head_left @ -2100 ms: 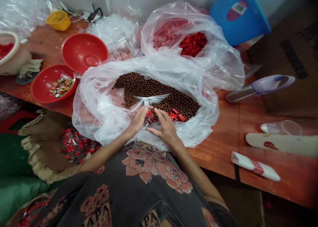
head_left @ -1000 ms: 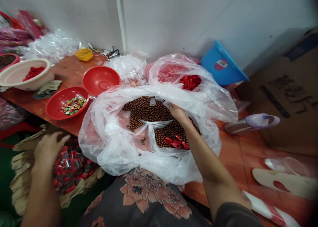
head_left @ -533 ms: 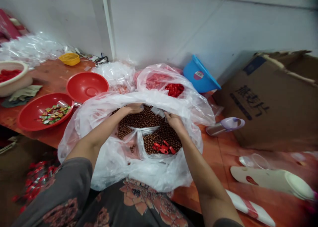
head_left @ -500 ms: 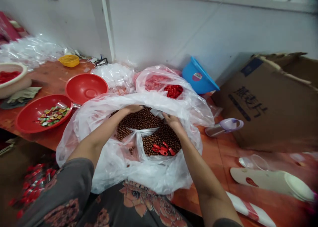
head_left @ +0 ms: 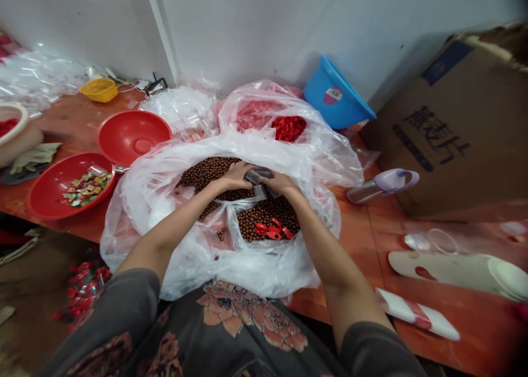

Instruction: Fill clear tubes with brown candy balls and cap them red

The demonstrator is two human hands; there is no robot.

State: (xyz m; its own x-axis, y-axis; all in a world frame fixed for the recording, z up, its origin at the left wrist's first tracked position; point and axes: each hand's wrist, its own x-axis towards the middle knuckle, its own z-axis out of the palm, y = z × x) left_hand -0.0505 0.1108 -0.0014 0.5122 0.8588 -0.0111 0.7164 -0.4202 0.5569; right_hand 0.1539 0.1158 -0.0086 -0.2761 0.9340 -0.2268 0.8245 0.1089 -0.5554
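A large white plastic bag (head_left: pixel 136 184) lies spread open in front of me, with brown chocolate-like balls (head_left: pixel 206 170) heaped inside. Over the heap, my left hand (head_left: pixel 238 177) and my right hand (head_left: pixel 281 183) meet around several small clear plastic boxes (head_left: pixel 259 175). The left fingers grip them from one side, the right fingers from the other. What is inside the boxes, if anything, cannot be made out. Nearer to me, red plastic pieces (head_left: pixel 274 231) rest on more balls, beside a fold of clear film.
Two red bowls (head_left: pixel 119 129) stand at the left, one with small wrapped pieces. A yellow basket (head_left: pixel 99 89) is farther back. Behind the bag are another bag of red pieces (head_left: pixel 289 127) and a blue basin (head_left: pixel 334 99). Right: a purple-lidded bottle (head_left: pixel 381 185) and a cardboard box (head_left: pixel 437 135).
My hands have come together over the balls, from apart near the far side of the bag. The clear boxes are now gathered between them. The camera view has shifted slightly.
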